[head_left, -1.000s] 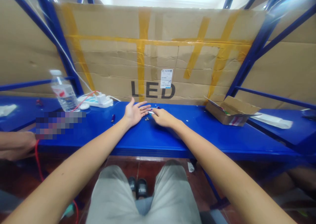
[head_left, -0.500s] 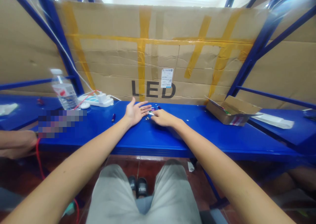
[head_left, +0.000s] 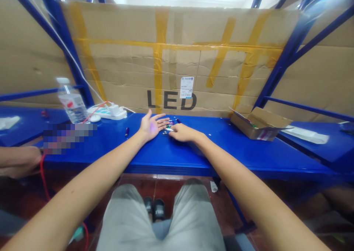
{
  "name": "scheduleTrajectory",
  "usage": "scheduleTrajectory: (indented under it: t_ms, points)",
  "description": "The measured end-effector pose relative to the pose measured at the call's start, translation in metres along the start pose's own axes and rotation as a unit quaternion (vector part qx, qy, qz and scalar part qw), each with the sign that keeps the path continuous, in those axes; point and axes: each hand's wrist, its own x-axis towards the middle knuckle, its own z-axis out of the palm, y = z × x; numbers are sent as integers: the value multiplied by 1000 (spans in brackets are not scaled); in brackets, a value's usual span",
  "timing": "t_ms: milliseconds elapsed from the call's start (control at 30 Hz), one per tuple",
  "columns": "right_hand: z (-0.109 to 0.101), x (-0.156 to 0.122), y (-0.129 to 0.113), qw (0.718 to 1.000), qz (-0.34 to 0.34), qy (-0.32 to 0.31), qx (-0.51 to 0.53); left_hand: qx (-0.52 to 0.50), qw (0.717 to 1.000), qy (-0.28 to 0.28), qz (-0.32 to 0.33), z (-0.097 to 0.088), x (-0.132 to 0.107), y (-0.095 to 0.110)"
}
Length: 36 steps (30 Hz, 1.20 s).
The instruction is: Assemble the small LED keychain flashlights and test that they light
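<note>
My left hand is palm up over the blue table with its fingers spread. A violet spot of light lies on its palm. Opposite it, my right hand is closed around a small silver flashlight, whose front end points at the left palm. Beyond the fingertips lie small shiny purple cylinders, partly hidden by the hands. Tiny silver round pieces sit between the hands. Another dark purple cylinder stands apart, left of my left hand.
A water bottle and a white power strip stand at the back left. An open cardboard box is on the right. At the left edge, another person's hand is beside a red cable. A large carton rises behind the table.
A violet light spot now shows on my left palm. The flashlight in my right hand has turned slightly; both hands otherwise stay in place.
</note>
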Motion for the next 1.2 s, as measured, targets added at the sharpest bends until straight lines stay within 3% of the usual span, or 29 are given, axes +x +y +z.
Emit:
scheduleTrajectory:
  t_ms: [900, 1200]
  points:
    - [-1, 0, 0, 1000, 10, 1, 5, -8, 999, -37, -4, -2, -1, 1]
    - [-5, -3, 5, 995, 13, -34, 90, -12, 999, -47, -3, -4, 0, 1]
